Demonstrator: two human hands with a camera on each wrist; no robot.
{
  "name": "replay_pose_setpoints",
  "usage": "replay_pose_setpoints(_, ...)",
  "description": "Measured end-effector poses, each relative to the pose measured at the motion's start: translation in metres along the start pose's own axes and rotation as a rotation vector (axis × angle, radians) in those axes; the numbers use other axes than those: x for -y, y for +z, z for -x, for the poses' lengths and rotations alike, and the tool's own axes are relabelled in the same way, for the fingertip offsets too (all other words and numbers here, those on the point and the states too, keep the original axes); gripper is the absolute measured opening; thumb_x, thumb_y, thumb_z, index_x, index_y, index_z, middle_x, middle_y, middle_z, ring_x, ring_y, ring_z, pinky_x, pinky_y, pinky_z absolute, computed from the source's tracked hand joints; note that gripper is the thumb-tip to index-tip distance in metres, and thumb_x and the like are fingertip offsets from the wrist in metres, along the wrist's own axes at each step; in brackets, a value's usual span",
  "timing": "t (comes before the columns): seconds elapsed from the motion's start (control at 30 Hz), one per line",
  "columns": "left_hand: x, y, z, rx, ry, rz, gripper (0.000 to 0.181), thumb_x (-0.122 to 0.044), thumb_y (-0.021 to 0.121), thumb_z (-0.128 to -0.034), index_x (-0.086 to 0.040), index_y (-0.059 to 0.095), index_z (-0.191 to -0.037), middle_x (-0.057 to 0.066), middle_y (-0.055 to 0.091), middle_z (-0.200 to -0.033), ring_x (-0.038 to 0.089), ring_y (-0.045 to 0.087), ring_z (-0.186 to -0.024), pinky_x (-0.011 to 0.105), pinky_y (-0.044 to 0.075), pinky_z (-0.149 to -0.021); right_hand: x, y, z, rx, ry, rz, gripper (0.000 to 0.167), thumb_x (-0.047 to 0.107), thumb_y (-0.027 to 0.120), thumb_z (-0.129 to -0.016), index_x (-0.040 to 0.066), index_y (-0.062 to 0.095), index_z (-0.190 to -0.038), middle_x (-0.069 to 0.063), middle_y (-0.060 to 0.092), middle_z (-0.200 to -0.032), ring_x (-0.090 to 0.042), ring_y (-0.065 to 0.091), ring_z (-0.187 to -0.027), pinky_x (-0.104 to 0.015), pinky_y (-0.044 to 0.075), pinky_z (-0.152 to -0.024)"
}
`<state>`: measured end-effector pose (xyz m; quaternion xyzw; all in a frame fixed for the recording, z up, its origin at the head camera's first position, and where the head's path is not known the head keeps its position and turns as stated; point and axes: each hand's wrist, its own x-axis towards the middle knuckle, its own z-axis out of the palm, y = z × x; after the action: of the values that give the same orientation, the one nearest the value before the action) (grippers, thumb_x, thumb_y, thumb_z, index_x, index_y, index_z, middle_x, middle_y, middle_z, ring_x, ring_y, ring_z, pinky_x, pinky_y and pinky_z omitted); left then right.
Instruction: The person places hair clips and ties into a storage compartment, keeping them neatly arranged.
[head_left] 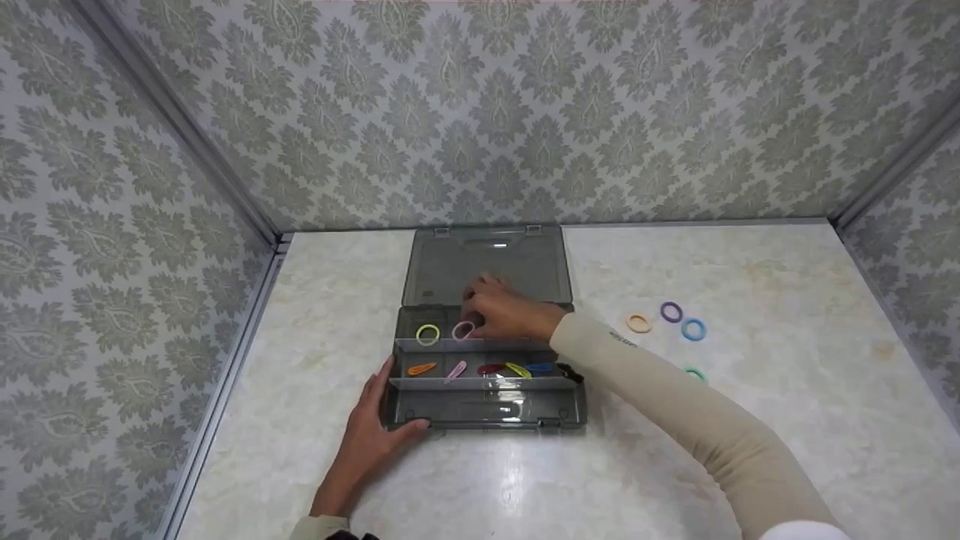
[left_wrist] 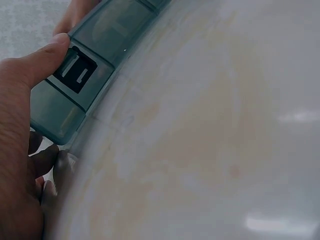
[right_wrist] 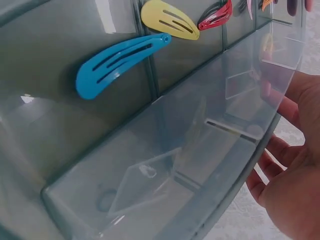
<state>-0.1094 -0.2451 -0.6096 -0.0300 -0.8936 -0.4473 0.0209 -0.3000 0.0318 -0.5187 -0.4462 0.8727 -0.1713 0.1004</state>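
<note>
A smoky grey plastic organizer box [head_left: 487, 406] lies with its lid folded back. My left hand [head_left: 375, 427] holds its front left corner, thumb on the front edge; the left wrist view shows the thumb [left_wrist: 47, 57] beside a dark latch [left_wrist: 76, 70]. My right hand [head_left: 506, 309] reaches into the rear compartment and appears to pinch a pink hair tie [head_left: 454, 331]; the contact is partly hidden. Left of it a yellow-green hair tie [head_left: 427, 343] leans by the divider. In the middle compartment lie several snap clips, including a blue one [right_wrist: 120, 62] and a yellow one [right_wrist: 167, 20].
Right of the box, orange [head_left: 638, 323], purple [head_left: 671, 312] and blue [head_left: 694, 329] hair ties lie on the marbled table [head_left: 787, 360]. A green hair tie [head_left: 697, 373] is partly covered by the right sleeve. The lid [head_left: 487, 259] lies toward the patterned back wall.
</note>
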Motion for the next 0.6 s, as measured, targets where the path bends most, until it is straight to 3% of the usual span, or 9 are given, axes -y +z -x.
replay_pose_setpoints(0.2,0.002,0.001,0.000,-0.014,0.009,0.013,0.115,-0.047,0.095,-0.0874,-0.020,0.027,-0.177,0.025,0.034,-0.175,0.052,0.026,-0.163,0.069,0.025,-0.130,0.004,0.003,-0.007,0.006,-0.002,0.016,0.020,0.027,0.083,-0.103,0.010,0.085,-0.113,-0.015,0.063,-0.144,-0.033,0.049,-0.135,-0.058,0.040,-0.113)
replay_pose_setpoints(0.37,0.002,0.001,0.000,-0.019,0.030,0.003,0.115,-0.045,0.095,-0.0877,-0.018,0.028,-0.176,0.025,0.035,-0.175,0.053,0.027,-0.162,0.071,0.027,-0.128,0.006,0.005,-0.011,-0.006,-0.024,0.048,0.017,0.027,0.083,-0.103,0.012,0.086,-0.110,-0.013,0.063,-0.142,-0.032,0.049,-0.133,-0.057,0.042,-0.108)
replay_pose_setpoints(0.6,0.000,0.000,-0.001,0.002,-0.007,0.015,0.118,-0.049,0.095,-0.0865,-0.022,0.025,-0.177,0.020,0.033,-0.177,0.048,0.025,-0.165,0.068,0.024,-0.131,0.005,0.005,-0.012,0.003,-0.056,0.050,0.022,0.027,0.082,-0.103,0.012,0.085,-0.120,-0.019,0.060,-0.148,-0.036,0.046,-0.138,-0.061,0.040,-0.113)
